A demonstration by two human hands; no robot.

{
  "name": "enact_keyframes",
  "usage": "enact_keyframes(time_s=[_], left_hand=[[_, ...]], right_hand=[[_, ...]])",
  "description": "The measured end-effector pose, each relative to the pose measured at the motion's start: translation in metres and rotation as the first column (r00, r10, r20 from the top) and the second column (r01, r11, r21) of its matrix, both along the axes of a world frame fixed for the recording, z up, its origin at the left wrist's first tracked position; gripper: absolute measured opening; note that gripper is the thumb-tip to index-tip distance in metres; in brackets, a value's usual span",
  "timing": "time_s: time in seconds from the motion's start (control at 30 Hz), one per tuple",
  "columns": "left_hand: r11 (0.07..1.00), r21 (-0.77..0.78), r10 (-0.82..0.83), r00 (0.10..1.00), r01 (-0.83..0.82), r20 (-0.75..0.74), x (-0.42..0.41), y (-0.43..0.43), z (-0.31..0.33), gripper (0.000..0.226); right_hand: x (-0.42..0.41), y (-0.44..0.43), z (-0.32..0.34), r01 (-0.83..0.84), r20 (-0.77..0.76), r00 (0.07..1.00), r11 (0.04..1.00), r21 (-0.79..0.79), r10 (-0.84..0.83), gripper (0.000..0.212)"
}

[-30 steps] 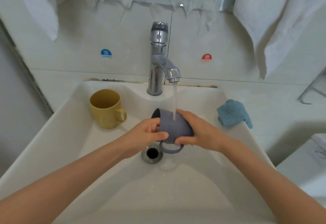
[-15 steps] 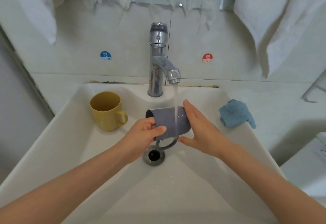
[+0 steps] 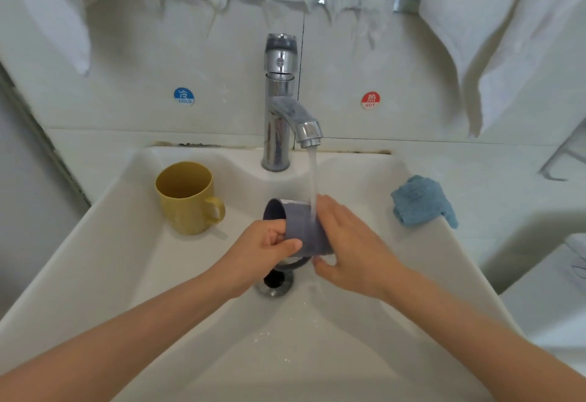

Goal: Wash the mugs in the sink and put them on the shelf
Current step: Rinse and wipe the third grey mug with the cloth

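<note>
Slate-grey with a matte, faintly speckled skin, the grey mug (image 3: 303, 230) lies on its side in mid-air over the basin of the sink (image 3: 104, 221), its dark mouth turned to the left and away, its loop handle hanging straight down above the drain (image 3: 275, 284). The water stream (image 3: 313, 179) from the chrome faucet (image 3: 279, 107) lands on the upper wall of the mug, just beside the right fingertips. The left hand (image 3: 263, 252) grips the mug near the rim, thumb laid across the near wall and fingers curled behind it. The right hand (image 3: 352, 249) is not clenched – its fingers lie nearly straight over the base end, thumb tucked below, pressing rather than clasping. A yellow mug (image 3: 187, 198) stands upright at the back left of the basin, handle to the right, well apart from both hands, and a crumpled blue cloth (image 3: 418, 202) sits on the right rim. Against the frame half a second back, the right palm (then held flat against the mug's bottom) has slid up so the fingers cover the top of the wall, and a second ago those fingers were wrapped round the mug. The left grip has stayed – so has the yellow mug.
</note>
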State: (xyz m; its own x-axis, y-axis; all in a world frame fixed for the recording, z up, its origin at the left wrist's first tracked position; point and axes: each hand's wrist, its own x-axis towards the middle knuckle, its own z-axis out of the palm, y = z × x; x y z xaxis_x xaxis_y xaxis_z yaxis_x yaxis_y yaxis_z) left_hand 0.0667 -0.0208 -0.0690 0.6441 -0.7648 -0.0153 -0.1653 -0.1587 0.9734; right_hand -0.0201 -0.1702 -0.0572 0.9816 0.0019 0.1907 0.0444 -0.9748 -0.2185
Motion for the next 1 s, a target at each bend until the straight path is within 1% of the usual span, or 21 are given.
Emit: enact_keyframes(time_s=[0.07, 0.13, 0.17, 0.23, 0.3, 0.33, 0.37, 0.4, 0.47, 0.5, 0.53, 0.57, 0.67, 0.73, 0.77, 0.8, 0.9, 0.97, 1.0], left_hand=[[1.000, -0.029, 0.008, 0.999, -0.009, -0.031, -0.001, 0.000, 0.001, 0.015], [0.999, -0.045, 0.020, 0.999, -0.022, -0.041, 0.000, 0.001, 0.000, 0.015], [0.999, -0.050, 0.013, 0.998, -0.015, -0.054, 0.000, 0.002, 0.000, 0.017], [1.000, -0.029, 0.001, 0.999, -0.002, -0.040, 0.001, 0.002, 0.000, 0.022], [1.000, 0.015, -0.005, 1.000, 0.005, 0.027, 0.004, 0.002, -0.001, 0.024], [0.999, 0.033, -0.014, 0.999, 0.013, 0.044, 0.003, 0.002, -0.001, 0.024], [0.999, 0.048, -0.020, 0.999, 0.018, 0.044, 0.002, 0.002, -0.002, 0.023], [0.998, 0.058, -0.026, 0.999, 0.024, 0.035, 0.001, 0.002, -0.002, 0.022], [0.997, 0.069, -0.025, 1.000, 0.024, 0.018, -0.002, 0.003, -0.002, 0.018], [0.998, 0.069, -0.017, 1.000, 0.016, 0.019, -0.002, 0.004, -0.002, 0.017], [0.998, 0.066, -0.011, 1.000, 0.009, 0.025, -0.001, 0.004, -0.003, 0.016], [0.998, 0.069, -0.007, 0.999, 0.004, 0.037, 0.000, 0.004, -0.003, 0.016], [0.997, 0.073, 0.001, 0.998, -0.006, 0.068, 0.002, 0.004, 0.000, 0.021], [0.998, 0.064, 0.010, 0.997, -0.015, 0.083, 0.003, 0.003, 0.000, 0.023], [0.998, 0.057, 0.012, 0.997, -0.016, 0.079, 0.003, 0.003, 0.000, 0.023], [0.999, 0.042, 0.009, 0.998, -0.012, 0.066, 0.004, 0.003, 0.000, 0.022], [1.000, 0.018, 0.015, 0.999, -0.015, 0.044, 0.005, 0.004, -0.001, 0.020], [1.000, 0.004, 0.023, 0.999, -0.023, 0.033, 0.005, 0.005, 0.000, 0.019], [1.000, -0.002, 0.019, 1.000, -0.018, 0.025, 0.004, 0.005, 0.000, 0.017]], right_hand=[[0.000, 0.024, -0.001, -0.147, 0.016, 0.989, 0.987, 0.067, 0.146, 0.081], [0.002, 0.032, 0.000, -0.203, 0.007, 0.979, 0.977, 0.068, 0.203, 0.082], [0.003, 0.027, 0.001, -0.171, -0.004, 0.985, 0.982, 0.081, 0.172, 0.082], [0.005, 0.007, 0.003, -0.032, -0.070, 0.997, 0.995, 0.092, 0.038, 0.082], [0.005, -0.012, 0.005, 0.071, -0.145, 0.987, 0.997, -0.018, -0.073, 0.081], [0.003, -0.017, 0.004, 0.095, -0.167, 0.981, 0.994, -0.058, -0.103, 0.081], [0.002, -0.016, 0.004, 0.093, -0.172, 0.980, 0.994, -0.061, -0.102, 0.081], [0.001, -0.010, 0.005, 0.062, -0.160, 0.985, 0.998, -0.028, -0.066, 0.081], [-0.001, 0.011, 0.007, -0.034, -0.116, 0.992, 0.994, 0.099, 0.045, 0.080], [-0.001, 0.019, 0.008, -0.075, -0.105, 0.990, 0.987, 0.144, 0.091, 0.080], [0.000, 0.022, 0.008, -0.096, -0.104, 0.988, 0.983, 0.156, 0.113, 0.081], [0.001, 0.018, 0.008, -0.086, -0.106, 0.989, 0.985, 0.150, 0.102, 0.080], [0.005, -0.010, 0.009, 0.062, -0.153, 0.987, 0.993, 0.097, -0.046, 0.075], [0.003, -0.018, 0.007, 0.127, -0.173, 0.978, 0.991, 0.050, -0.116, 0.077], [0.002, -0.015, 0.006, 0.120, -0.156, 0.982, 0.991, 0.056, -0.110, 0.079], [0.001, -0.008, 0.006, 0.078, -0.125, 0.990, 0.994, 0.082, -0.067, 0.080], [0.001, 0.020, 0.005, -0.112, -0.038, 0.992, 0.979, 0.172, 0.120, 0.084], [0.005, 0.020, 0.005, -0.149, -0.046, 0.986, 0.977, 0.154, 0.158, 0.085], [0.007, 0.014, 0.004, -0.127, -0.062, 0.989, 0.982, 0.139, 0.136, 0.086]])
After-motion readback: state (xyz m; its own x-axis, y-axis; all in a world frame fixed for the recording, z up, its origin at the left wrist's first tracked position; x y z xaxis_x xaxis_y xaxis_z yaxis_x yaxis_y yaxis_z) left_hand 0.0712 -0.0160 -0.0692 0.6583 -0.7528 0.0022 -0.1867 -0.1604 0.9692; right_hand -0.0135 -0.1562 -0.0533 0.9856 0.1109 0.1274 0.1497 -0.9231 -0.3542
